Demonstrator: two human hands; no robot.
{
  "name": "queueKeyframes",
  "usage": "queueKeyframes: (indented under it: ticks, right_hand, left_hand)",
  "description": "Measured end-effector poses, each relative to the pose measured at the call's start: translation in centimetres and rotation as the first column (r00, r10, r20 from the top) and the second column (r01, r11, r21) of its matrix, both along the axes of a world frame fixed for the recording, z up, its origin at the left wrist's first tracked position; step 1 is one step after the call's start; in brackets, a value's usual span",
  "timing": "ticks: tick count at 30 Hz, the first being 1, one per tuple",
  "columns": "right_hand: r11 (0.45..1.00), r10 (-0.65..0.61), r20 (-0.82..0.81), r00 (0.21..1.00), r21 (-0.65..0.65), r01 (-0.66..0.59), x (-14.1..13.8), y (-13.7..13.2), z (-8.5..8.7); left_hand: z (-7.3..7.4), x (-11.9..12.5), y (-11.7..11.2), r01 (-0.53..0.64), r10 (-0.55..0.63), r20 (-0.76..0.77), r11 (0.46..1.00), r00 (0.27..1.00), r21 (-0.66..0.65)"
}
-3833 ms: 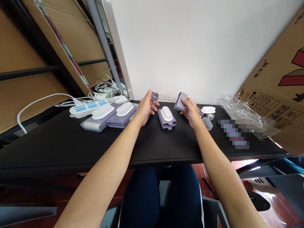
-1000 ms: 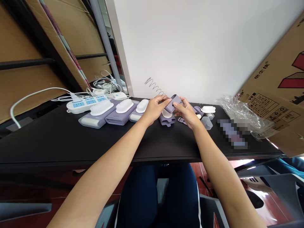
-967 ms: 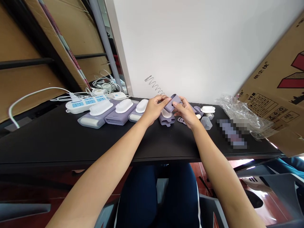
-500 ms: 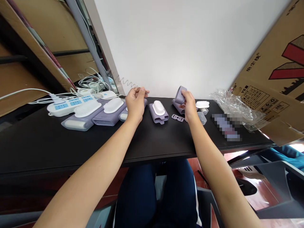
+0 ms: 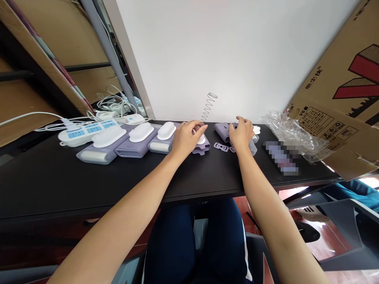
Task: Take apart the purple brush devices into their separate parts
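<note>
- Our left hand [image 5: 186,138] sits low over a lilac plastic housing [image 5: 203,149] with a white oval top, its fingers curled together at the lower end of a thin steel coil spring [image 5: 209,106]. The fingers hide that end, so we cannot tell whether they pinch the spring or only lie beside it.
- The spring stands nearly upright above the far edge of the black table [image 5: 89,185], seen against the white wall.
- Our right hand [image 5: 242,134] is curled and pressed down just right of a lilac plastic shell [image 5: 221,132], and we cannot tell whether its fingers [image 5: 240,123] grip anything.
- What has just changed: the hands have drawn apart, and the shell they shared a second ago now lies on the table instead of being lifted. The spring has swung from a low slant to nearly upright, so the left hand now works at the housing and spring.
- A small slotted lilac plate [image 5: 221,147] lies near the right wrist, beside a clear plastic cap [image 5: 252,148] and a white oval lid [image 5: 256,129].
- Three lilac-and-white units [image 5: 137,144] stand in a row left of our left hand, before a white power strip [image 5: 85,131].
</note>
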State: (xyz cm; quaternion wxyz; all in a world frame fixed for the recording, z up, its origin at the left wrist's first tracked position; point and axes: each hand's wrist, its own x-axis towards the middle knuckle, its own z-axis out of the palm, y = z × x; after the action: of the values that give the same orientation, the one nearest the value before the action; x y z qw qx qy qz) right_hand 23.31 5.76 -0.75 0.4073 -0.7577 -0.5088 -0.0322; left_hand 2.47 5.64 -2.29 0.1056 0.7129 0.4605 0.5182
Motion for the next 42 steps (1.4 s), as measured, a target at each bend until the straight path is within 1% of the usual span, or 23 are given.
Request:
queueKeyframes:
  ticks: [1, 3, 4, 5, 7, 9, 10, 11, 12, 13, 14, 16, 17, 18, 19, 20, 22, 24, 26, 32, 37, 42]
  right_hand:
    - [0.998, 0.042, -0.030, 0.999, 0.054, -0.040, -0.1, -0.1, 0.1]
    - [0.970, 0.208, -0.111, 0.972, 0.152, -0.191, -0.6, -0.2, 0.2]
    - [0.939, 0.316, -0.158, 0.935, 0.191, -0.285, -1.0, -0.3, 0.2]
    - [0.898, 0.422, -0.205, 0.883, 0.225, -0.377, -1.4, -0.3, 0.1]
    - [0.805, 0.590, -0.296, 0.751, 0.281, -0.522, -2.1, -0.2, -0.1]
    - [0.735, 0.677, -0.392, 0.623, 0.307, -0.605, -2.6, -0.1, -0.2]
    - [0.718, 0.690, -0.436, 0.578, 0.311, -0.622, -2.7, 0.0, -0.2]
    - [0.718, 0.685, -0.469, 0.557, 0.309, -0.623, -2.6, 0.1, -0.1]
    - [0.737, 0.664, -0.483, 0.570, 0.298, -0.606, -2.4, 0.1, 0.1]
    - [0.773, 0.627, -0.473, 0.618, 0.279, -0.570, -2.1, 0.2, 0.2]
    - [0.816, 0.575, -0.435, 0.693, 0.251, -0.520, -1.8, 0.2, 0.3]
    - [0.901, 0.433, -0.271, 0.860, 0.162, -0.402, -1.1, 0.1, 0.5]
    - [0.934, 0.353, -0.161, 0.922, 0.106, -0.340, -0.8, 0.1, 0.5]
    - [0.959, 0.281, -0.049, 0.959, 0.047, -0.278, -0.5, 0.0, 0.4]
    - [0.975, 0.221, 0.051, 0.974, -0.010, -0.220, -0.4, 0.0, 0.3]
    - [0.984, 0.173, 0.131, 0.976, -0.060, -0.166, -0.2, -0.1, 0.2]
    - [0.988, 0.108, 0.219, 0.970, -0.132, -0.080, -0.1, -0.2, -0.1]
    - [0.985, 0.071, 0.244, 0.967, -0.168, -0.030, 0.1, -0.3, -0.2]
    - [0.984, 0.053, 0.243, 0.969, -0.175, -0.010, 0.2, -0.3, -0.3]
    - [0.992, 0.044, 0.218, 0.975, -0.124, -0.017, 0.4, -0.3, -0.3]
    - [0.998, 0.061, 0.207, 0.976, -0.039, -0.054, 0.2, -0.1, -0.4]
    - [0.996, 0.073, 0.223, 0.972, -0.060, -0.062, 0.1, -0.2, -0.5]
  left_hand:
    - [0.0, 0.1, 0.0, 0.006, -0.006, -0.030, 1.000, 1.000, 0.002]
    - [-0.1, 0.2, -0.1, 0.014, -0.013, -0.086, 1.000, 0.996, 0.008]
    - [-0.1, 0.2, -0.2, 0.016, -0.014, -0.117, 1.000, 0.993, 0.012]
    - [0.0, 0.3, -0.3, 0.019, -0.016, -0.154, 1.000, 0.988, 0.017]
    - [0.1, 0.4, -0.4, 0.039, -0.032, -0.245, 0.999, 0.969, 0.021]
    - [0.2, 0.4, -0.7, 0.082, -0.071, -0.334, 0.997, 0.940, 0.018]
    - [0.3, 0.5, -0.8, 0.107, -0.094, -0.363, 0.994, 0.927, 0.015]
    - [0.4, 0.5, -0.9, 0.130, -0.116, -0.378, 0.991, 0.918, 0.011]
    - [0.4, 0.4, -0.9, 0.147, -0.133, -0.379, 0.989, 0.916, 0.009]
    - [0.4, 0.4, -1.0, 0.156, -0.142, -0.369, 0.988, 0.918, 0.008]
    - [0.4, 0.4, -1.0, 0.154, -0.141, -0.353, 0.988, 0.925, 0.008]
    - [0.4, 0.3, -1.0, 0.130, -0.121, -0.315, 0.992, 0.941, 0.006]
    - [0.4, 0.2, -0.9, 0.115, -0.110, -0.299, 0.993, 0.948, 0.001]
    - [0.4, 0.2, -0.9, 0.101, -0.098, -0.287, 0.995, 0.953, -0.005]
    - [0.4, 0.2, -0.8, 0.090, -0.091, -0.279, 0.996, 0.956, -0.014]
    - [0.4, 0.1, -0.8, 0.082, -0.085, -0.274, 0.996, 0.958, -0.023]
    - [0.4, 0.1, -0.8, 0.070, -0.077, -0.272, 0.997, 0.959, -0.035]
    - [0.5, 0.1, -0.7, 0.061, -0.070, -0.274, 0.997, 0.959, -0.039]
    - [0.4, 0.1, -0.7, 0.053, -0.063, -0.277, 0.998, 0.959, -0.042]
    - [-0.1, -0.1, 0.0, 0.031, -0.034, -0.263, 0.999, 0.964, -0.016]
    - [-0.4, -0.4, 0.7, -0.021, 0.023, -0.182, 1.000, 0.983, 0.015]
    - [-0.3, -0.6, 0.7, -0.071, 0.072, -0.140, 0.997, 0.988, 0.012]
